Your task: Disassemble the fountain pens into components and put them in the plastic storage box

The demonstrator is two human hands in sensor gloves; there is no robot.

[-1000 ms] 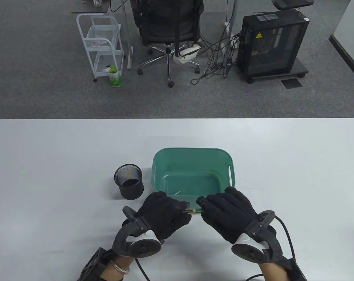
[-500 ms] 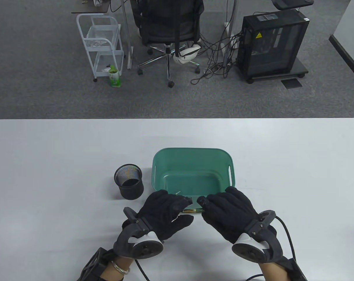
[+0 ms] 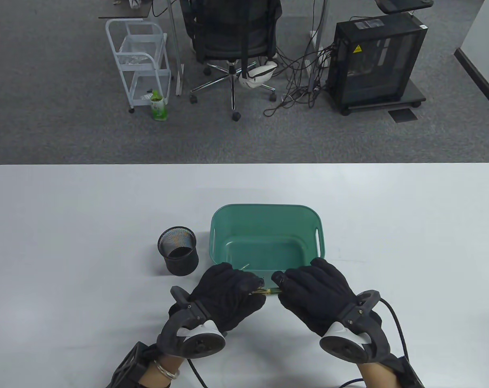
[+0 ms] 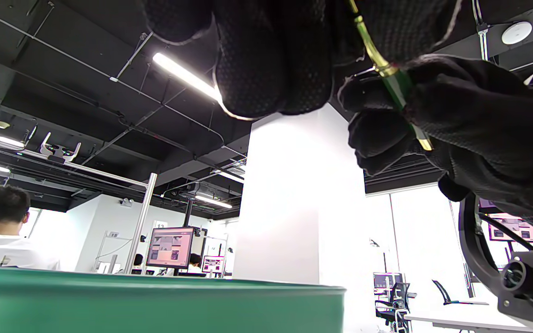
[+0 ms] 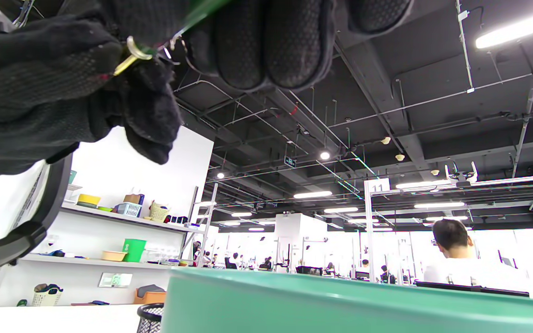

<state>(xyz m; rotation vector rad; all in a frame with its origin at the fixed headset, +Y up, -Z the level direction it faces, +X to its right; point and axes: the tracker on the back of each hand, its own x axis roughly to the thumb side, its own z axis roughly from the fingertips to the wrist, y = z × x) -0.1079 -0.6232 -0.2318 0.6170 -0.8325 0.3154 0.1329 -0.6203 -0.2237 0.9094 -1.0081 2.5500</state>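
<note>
On the white table (image 3: 66, 226), just near of the green storage box (image 3: 264, 212), the left hand (image 3: 228, 295) and right hand (image 3: 313, 293) pinch a green-and-gold fountain pen (image 3: 267, 291) between them; gloves hide most of it.

The green box (image 3: 264, 214) sits right behind both hands, so its near wall blocks the way straight ahead. The left hand (image 3: 224, 295) and right hand (image 3: 315, 295) are close together, with only the thin pen (image 3: 268, 291) in the small gap between them. The black mesh cup (image 3: 178, 250) stands just left of the box. The white surface (image 3: 66, 242) is wide and bare on the far left and far right.
</note>
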